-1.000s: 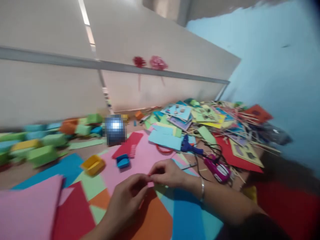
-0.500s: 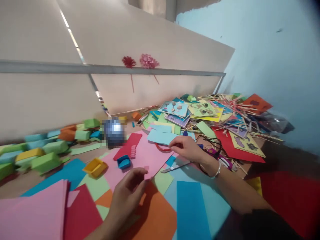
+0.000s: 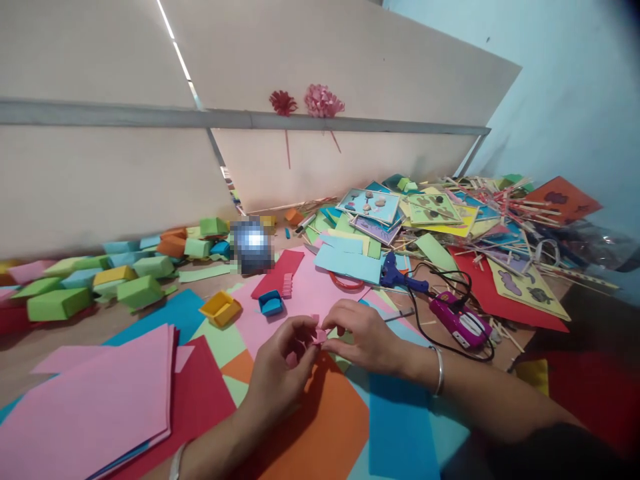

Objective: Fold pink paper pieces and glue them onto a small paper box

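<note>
My left hand (image 3: pixel 281 363) pinches a small pink paper piece (image 3: pixel 319 337) between thumb and fingers. From the other side, my right hand (image 3: pixel 364 338) has its thumb and fingertips closed on the same piece. Fingers cover much of it, so its full shape is hidden. Just beyond sit a small open blue paper box (image 3: pixel 271 304), a pleated pink strip (image 3: pixel 287 285) and a yellow paper box (image 3: pixel 220 308). Below my hands lies orange paper (image 3: pixel 325 420). Red-handled scissors (image 3: pixel 346 284) lie partly under light blue paper (image 3: pixel 347 261).
A blue glue gun (image 3: pixel 400 275) and a purple device (image 3: pixel 460 320) with black cable lie right of my hands. Stacked pink sheets (image 3: pixel 100 407) are at left. Several folded paper blocks (image 3: pixel 140 291) line the board. Picture cards (image 3: pixel 369 203) and sticks pile up at back right.
My right hand has come left and down from beside the light blue paper to the pink piece in my left hand. The view has shifted, showing the glue gun fully.
</note>
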`<state>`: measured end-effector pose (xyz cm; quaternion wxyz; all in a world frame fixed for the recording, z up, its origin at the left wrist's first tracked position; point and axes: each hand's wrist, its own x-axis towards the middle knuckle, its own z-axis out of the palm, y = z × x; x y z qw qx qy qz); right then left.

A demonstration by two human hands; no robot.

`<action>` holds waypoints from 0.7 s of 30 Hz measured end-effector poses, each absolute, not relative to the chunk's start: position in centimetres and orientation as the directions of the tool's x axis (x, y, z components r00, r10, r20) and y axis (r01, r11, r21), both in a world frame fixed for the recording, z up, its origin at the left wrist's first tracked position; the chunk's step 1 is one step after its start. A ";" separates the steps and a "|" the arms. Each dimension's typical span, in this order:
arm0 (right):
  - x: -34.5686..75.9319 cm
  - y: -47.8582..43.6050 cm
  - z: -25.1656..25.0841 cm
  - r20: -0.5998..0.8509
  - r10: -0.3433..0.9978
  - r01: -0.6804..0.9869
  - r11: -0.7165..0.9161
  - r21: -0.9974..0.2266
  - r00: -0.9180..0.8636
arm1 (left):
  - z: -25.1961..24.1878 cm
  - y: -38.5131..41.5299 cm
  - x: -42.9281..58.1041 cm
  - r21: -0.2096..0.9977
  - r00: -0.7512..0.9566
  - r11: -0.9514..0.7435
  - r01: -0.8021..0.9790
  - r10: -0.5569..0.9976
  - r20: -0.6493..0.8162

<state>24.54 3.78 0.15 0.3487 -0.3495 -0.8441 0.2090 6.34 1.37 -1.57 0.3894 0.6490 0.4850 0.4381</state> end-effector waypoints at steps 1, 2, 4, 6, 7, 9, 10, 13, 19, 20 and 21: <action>24.6 3.8 0.1 0.455 0.727 0.450 0.680 -0.578 -0.514 | -1.5 1.4 6.3 0.935 0.152 -0.222 0.276 0.971 0.186; 24.6 3.7 0.1 0.463 0.722 0.459 0.688 -0.562 -0.514 | -1.5 1.4 6.4 0.941 0.161 -0.215 0.263 0.971 0.177; 24.6 3.6 0.1 0.464 0.723 0.473 0.688 -0.551 -0.511 | -1.4 1.4 6.3 0.947 0.180 -0.206 0.245 0.970 0.164; 24.6 3.6 0.2 0.458 0.730 0.473 0.680 -0.561 -0.507 | -1.3 1.4 6.3 0.948 0.183 -0.203 0.245 0.970 0.161; 24.6 3.6 0.2 0.453 0.734 0.473 0.675 -0.566 -0.506 | -1.2 1.4 6.3 0.947 0.182 -0.202 0.249 0.970 0.159; 24.6 3.7 0.2 0.442 0.743 0.479 0.665 -0.573 -0.502 | -1.1 1.5 6.3 0.943 0.186 -0.193 0.270 0.972 0.146; 24.7 3.7 0.2 0.434 0.750 0.486 0.657 -0.576 -0.500 | -1.1 1.5 6.3 0.941 0.192 -0.188 0.282 0.972 0.137; 24.8 3.9 0.1 0.407 0.762 0.513 0.643 -0.569 -0.503 | -1.2 1.5 6.2 0.932 0.211 -0.180 0.315 0.971 0.116; 24.5 4.1 0.2 0.339 0.727 0.558 0.680 -0.476 -0.597 | -2.6 1.2 5.9 0.940 0.168 -0.111 0.322 0.984 0.059; 24.7 4.4 0.6 0.313 0.721 0.564 0.685 -0.462 -0.619 | -2.6 1.2 5.9 0.931 0.146 -0.117 0.344 0.987 0.070; 25.1 4.8 1.2 0.280 0.718 0.575 0.685 -0.448 -0.637 | -2.6 1.2 6.0 0.919 0.121 -0.126 0.374 0.989 0.086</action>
